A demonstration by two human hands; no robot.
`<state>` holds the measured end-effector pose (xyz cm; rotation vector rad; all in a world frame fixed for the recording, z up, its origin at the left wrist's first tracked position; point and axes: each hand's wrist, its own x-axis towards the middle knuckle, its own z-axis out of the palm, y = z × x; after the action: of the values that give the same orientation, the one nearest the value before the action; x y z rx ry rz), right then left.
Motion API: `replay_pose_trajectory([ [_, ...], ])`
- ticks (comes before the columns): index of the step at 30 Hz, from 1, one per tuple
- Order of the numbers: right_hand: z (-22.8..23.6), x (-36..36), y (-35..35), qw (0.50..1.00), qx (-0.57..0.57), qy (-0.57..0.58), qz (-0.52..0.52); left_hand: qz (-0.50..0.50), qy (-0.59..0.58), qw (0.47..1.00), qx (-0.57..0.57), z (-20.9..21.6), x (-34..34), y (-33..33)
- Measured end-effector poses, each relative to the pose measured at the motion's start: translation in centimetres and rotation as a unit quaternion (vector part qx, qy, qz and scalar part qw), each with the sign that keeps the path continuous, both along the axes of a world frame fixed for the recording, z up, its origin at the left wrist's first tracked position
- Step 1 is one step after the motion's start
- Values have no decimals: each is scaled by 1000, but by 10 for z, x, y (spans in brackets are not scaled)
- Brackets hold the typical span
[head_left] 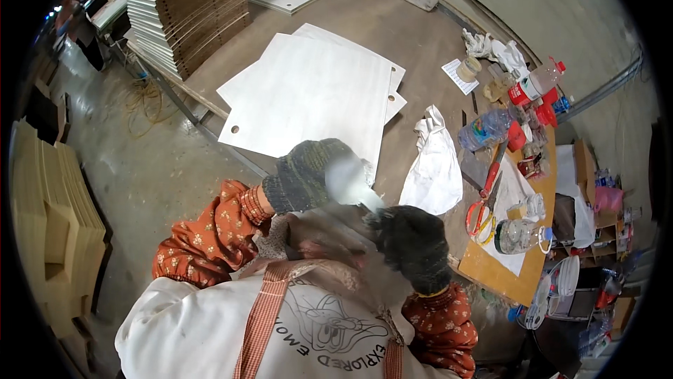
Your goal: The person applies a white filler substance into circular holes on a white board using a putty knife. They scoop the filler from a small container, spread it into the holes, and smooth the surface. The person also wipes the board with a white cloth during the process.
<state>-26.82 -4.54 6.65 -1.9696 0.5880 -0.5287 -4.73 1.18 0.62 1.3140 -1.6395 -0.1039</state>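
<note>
Both my hands wear dark grey knitted gloves and are close together in front of my chest. My left hand (305,176) is closed around a whitish, rounded object (348,179), perhaps a small container; motion blur hides its exact kind. At its narrow lower end is my right hand (417,246), with fingers curled in; whatever they grip is hidden. Just beyond my left hand lie overlapping white flat panels (308,91) with round holes near their corners. A crumpled white cloth (432,165) rests on the table to the right of the panels.
A tall stack of panels (193,14) stands at the table's far left. Plastic bottles (485,130), red-handled scissors (484,207) and a clear jar (517,237) crowd the right side. More boards (56,218) stand on the floor at left.
</note>
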Motion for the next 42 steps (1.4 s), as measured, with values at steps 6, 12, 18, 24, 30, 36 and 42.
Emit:
replay_pose_trajectory([
  [6,31,-14,-9,963,254,79,-51,51,-63,997,9,12,20,12],
  [12,-1,3,-5,996,-38,16,85,48,-62,996,32,18,2,13],
  [18,-4,-25,0,741,-667,71,37,22,51,997,56,10,-31,18],
  [24,19,-41,-15,821,-521,131,192,-3,158,974,160,10,-53,30],
  [30,58,-72,-28,827,-473,243,186,88,7,987,132,7,-72,24],
  [36,36,-103,-32,816,-538,161,136,121,96,979,129,12,-101,14],
  [42,26,-121,-35,826,-524,158,135,86,126,978,145,30,-110,13],
])
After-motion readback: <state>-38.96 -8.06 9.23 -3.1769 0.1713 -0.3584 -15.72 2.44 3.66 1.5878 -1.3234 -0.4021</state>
